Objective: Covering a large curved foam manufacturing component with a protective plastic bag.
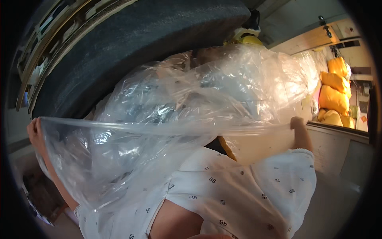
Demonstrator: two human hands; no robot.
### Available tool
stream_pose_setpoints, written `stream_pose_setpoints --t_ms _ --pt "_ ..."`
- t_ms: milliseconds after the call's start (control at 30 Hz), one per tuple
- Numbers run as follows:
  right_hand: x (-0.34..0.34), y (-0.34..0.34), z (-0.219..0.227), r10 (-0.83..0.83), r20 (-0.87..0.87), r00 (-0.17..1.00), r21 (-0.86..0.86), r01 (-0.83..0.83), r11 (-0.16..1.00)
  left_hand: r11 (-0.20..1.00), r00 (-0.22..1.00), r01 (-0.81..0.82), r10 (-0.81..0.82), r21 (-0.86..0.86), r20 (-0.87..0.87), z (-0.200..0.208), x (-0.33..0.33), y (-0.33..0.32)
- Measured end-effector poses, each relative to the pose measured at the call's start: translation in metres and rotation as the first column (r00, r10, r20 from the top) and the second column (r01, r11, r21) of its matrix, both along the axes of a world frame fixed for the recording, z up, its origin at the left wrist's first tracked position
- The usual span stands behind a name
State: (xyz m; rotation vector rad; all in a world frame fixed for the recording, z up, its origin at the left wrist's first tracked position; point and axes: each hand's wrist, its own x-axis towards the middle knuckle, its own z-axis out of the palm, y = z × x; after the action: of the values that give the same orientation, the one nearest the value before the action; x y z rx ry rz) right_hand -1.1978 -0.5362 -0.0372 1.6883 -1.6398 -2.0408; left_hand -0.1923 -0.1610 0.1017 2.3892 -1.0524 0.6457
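A large clear plastic sheet (119, 153) spreads in crinkled folds before my body. Its gathered edge is pulled nearly straight from one side to the other. At the far left my left hand (36, 130) is closed around one end of that edge, arm stretched out. On the right my right hand (297, 122) makes a fist at the other end of the edge. Beyond the taut edge lies a big heap of shiny clear plastic (223, 83); what it covers is blurred through the film. Part of the sheet hangs over my left forearm and white patterned sleeve.
A long dark grey padded block (131, 44) runs behind the heap, with wooden slatted frames (51, 51) at the upper left. Orange-yellow packed sacks (334, 99) are stacked past an opening on the right. A yellow rounded thing (250, 40) sits at the back.
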Motion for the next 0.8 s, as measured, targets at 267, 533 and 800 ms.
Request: stream_pose_setpoints --t_ms 267,533,800 --pt "0.198 -0.270 0.216 0.840 0.534 -0.094 -0.454 0.807 0.378 0.956 0.945 -0.260 0.280 0.134 -0.168 -0.095 0.199 0.050" --pt "0.470 -0.227 0.139 0.783 0.411 -0.467 -0.842 0.135 0.523 0.972 0.916 -0.162 0.212 0.171 -0.341 -0.098 0.189 0.168" --pt "0.529 -0.217 0.125 0.628 0.758 0.176 -0.646 0.076 0.759 0.908 0.809 -0.307 0.407 0.284 -0.425 -0.067 0.227 0.283"
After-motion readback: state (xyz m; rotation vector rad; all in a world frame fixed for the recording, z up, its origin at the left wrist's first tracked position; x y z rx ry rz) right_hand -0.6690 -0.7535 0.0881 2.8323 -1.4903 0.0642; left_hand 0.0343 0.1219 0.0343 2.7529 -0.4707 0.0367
